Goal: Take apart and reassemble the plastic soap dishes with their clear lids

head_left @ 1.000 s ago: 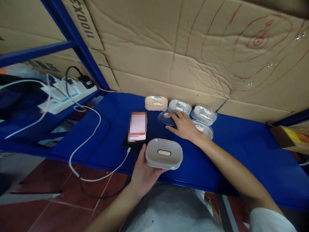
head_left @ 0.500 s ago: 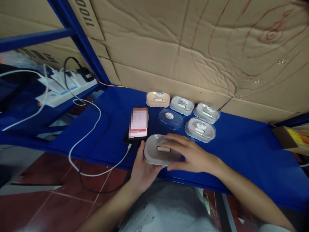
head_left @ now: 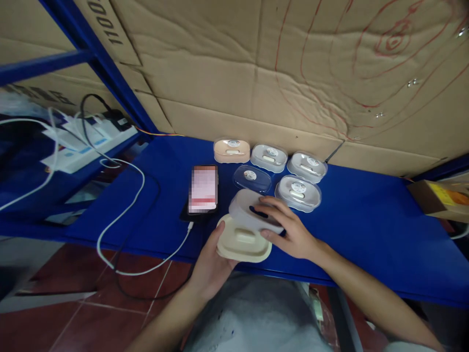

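My left hand grips a cream soap-dish base, thumb on its near-left rim and fingers underneath. An oblong raised bump stands in the middle of the base. Tilted above it is a grey soap-dish tray with a dark slot, held by my right hand at its right end. The fingers of that hand partly cover the slot. Just behind the tray lies a clear lid with a round sticker. A lidded grey soap dish rests to the right of that lid.
Along the cardboard wall stand a peach soap dish and two grey ones. A phone lies left of my hands, with a white cable nearby. Farther left is a power strip; a carton sits at the right.
The grey tray, earlier sitting over the base, is now lifted and tilted up by my right hand. The cream base beneath it has come into view in my left hand.
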Action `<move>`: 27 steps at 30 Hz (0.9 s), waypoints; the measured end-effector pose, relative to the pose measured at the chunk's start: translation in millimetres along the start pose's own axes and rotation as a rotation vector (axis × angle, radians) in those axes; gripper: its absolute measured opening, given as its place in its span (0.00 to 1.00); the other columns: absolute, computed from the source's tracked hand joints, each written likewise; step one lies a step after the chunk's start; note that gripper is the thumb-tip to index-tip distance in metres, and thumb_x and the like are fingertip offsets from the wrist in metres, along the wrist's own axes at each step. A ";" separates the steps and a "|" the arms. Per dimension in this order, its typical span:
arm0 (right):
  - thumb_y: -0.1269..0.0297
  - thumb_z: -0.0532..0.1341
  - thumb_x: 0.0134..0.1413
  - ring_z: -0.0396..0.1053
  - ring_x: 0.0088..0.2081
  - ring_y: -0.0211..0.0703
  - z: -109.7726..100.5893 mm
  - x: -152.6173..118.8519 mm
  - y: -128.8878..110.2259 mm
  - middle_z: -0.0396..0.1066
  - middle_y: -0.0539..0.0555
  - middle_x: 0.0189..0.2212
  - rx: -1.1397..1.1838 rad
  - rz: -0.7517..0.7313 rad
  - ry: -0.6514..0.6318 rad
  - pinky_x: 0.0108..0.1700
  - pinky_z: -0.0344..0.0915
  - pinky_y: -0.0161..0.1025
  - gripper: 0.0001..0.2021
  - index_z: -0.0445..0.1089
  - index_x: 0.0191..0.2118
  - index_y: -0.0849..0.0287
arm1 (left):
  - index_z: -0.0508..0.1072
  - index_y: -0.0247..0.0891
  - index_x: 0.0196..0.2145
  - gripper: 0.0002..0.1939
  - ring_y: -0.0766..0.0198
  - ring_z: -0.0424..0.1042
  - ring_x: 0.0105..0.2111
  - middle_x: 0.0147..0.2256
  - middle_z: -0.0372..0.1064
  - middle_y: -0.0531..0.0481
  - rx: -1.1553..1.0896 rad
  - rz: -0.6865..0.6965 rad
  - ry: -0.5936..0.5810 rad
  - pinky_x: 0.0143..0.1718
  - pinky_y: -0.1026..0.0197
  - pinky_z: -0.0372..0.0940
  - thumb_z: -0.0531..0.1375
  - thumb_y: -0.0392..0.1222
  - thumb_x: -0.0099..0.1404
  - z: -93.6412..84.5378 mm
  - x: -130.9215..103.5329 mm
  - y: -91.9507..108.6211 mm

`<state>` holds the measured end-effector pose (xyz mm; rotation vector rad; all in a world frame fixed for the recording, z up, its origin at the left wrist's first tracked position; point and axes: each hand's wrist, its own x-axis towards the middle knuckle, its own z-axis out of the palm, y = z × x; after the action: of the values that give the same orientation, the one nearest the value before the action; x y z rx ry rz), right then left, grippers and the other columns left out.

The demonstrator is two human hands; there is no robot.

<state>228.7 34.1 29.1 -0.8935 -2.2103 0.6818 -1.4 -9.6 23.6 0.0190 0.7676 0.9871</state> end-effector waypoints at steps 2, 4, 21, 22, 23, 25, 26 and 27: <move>0.55 0.62 0.71 0.61 0.71 0.56 -4.3 5.8 7.2 0.61 0.66 0.68 0.006 0.049 -0.036 0.70 0.64 0.57 0.26 0.62 0.70 0.54 | 0.77 0.35 0.56 0.17 0.53 0.82 0.48 0.43 0.84 0.45 0.054 -0.068 0.066 0.54 0.55 0.73 0.60 0.43 0.74 0.7 -4.4 -4.8; 0.54 0.63 0.71 0.61 0.71 0.56 -8.8 14.5 14.2 0.61 0.66 0.68 -0.024 0.034 -0.120 0.70 0.64 0.57 0.27 0.62 0.70 0.55 | 0.78 0.32 0.53 0.15 0.54 0.83 0.43 0.41 0.84 0.44 0.090 -0.176 0.079 0.46 0.58 0.75 0.62 0.41 0.72 -0.1 -7.4 -14.2; 0.57 0.56 0.75 0.60 0.70 0.59 -14.8 19.1 0.6 0.64 0.62 0.69 -0.260 0.002 -0.088 0.68 0.62 0.65 0.25 0.58 0.72 0.47 | 0.65 0.39 0.70 0.32 0.49 0.76 0.57 0.54 0.80 0.43 0.096 -0.050 -0.006 0.58 0.53 0.69 0.64 0.46 0.71 -0.2 -6.9 -14.6; 0.55 0.58 0.74 0.62 0.69 0.59 -15.9 12.6 -3.4 0.64 0.62 0.68 -0.228 -0.016 -0.120 0.67 0.64 0.63 0.27 0.58 0.73 0.48 | 0.64 0.40 0.70 0.34 0.48 0.75 0.58 0.55 0.79 0.43 0.127 -0.006 -0.016 0.60 0.52 0.68 0.65 0.47 0.70 -1.3 -6.5 -16.0; 0.51 0.60 0.72 0.63 0.69 0.59 -15.2 6.1 -6.7 0.64 0.63 0.68 -0.210 -0.038 -0.164 0.66 0.65 0.61 0.30 0.57 0.73 0.50 | 0.63 0.43 0.71 0.36 0.47 0.74 0.59 0.56 0.78 0.44 0.176 0.053 -0.025 0.61 0.51 0.67 0.67 0.47 0.68 -2.6 -6.3 -17.2; 0.44 0.64 0.66 0.63 0.69 0.61 -9.4 -5.2 -10.7 0.64 0.66 0.68 -0.221 -0.084 -0.236 0.66 0.65 0.61 0.38 0.55 0.74 0.55 | 0.62 0.48 0.71 0.40 0.47 0.72 0.61 0.58 0.75 0.46 0.326 0.206 -0.027 0.63 0.51 0.65 0.70 0.47 0.65 -5.5 -6.0 -17.7; 0.42 0.65 0.65 0.62 0.69 0.61 -5.1 -9.5 -11.3 0.64 0.67 0.68 -0.245 -0.100 -0.247 0.67 0.63 0.61 0.40 0.55 0.74 0.57 | 0.62 0.49 0.70 0.40 0.47 0.71 0.61 0.60 0.74 0.47 0.422 0.285 -0.021 0.63 0.51 0.64 0.72 0.46 0.64 -7.1 -5.9 -16.9; 0.43 0.65 0.65 0.62 0.69 0.61 -0.4 -12.6 -11.1 0.64 0.68 0.68 -0.273 -0.110 -0.242 0.67 0.62 0.61 0.40 0.55 0.74 0.58 | 0.64 0.50 0.68 0.39 0.48 0.70 0.62 0.60 0.73 0.47 0.517 0.361 -0.011 0.64 0.52 0.62 0.72 0.44 0.64 -8.5 -5.7 -15.3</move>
<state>231.5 17.8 32.0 -0.8490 -2.5942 0.4625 3.1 -25.5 15.3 0.6286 1.0143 1.1002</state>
